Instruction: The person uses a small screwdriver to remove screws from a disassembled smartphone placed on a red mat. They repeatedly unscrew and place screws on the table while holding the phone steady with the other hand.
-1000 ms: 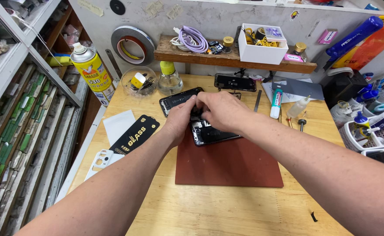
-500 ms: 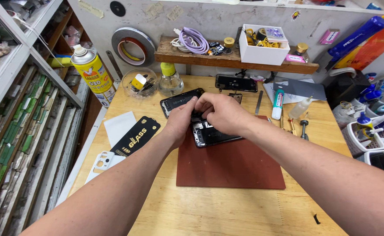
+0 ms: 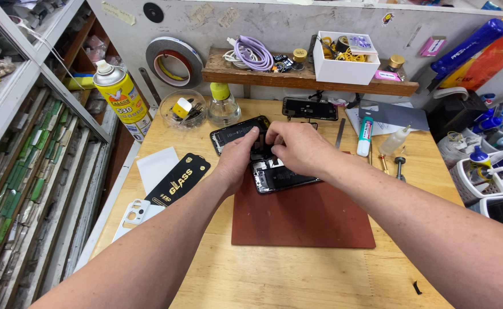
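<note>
The wooden surface (image 3: pixel 297 274) carries a reddish-brown mat (image 3: pixel 303 220), and on the far edge of that mat an opened phone (image 3: pixel 280 176) is worked on, its lifted screen panel (image 3: pixel 237 134) leaning back toward the glass bottle (image 3: pixel 224 106). The step is judged best done with the phone body kept flat on the mat and the panel held steady, so that any thin cable between the two halves is not strained. The left hand (image 3: pixel 237 157) is laid on the panel's near edge, its fingers (image 3: pixel 253 134) pressed together on it. The right hand (image 3: pixel 297 146) is curled over the phone's top end; whether something small is pinched beneath cannot be told. The phone is black, and its open inside shows dark plates and small silvery parts. A black package (image 3: pixel 178 180) lies well apart to the left.
</note>
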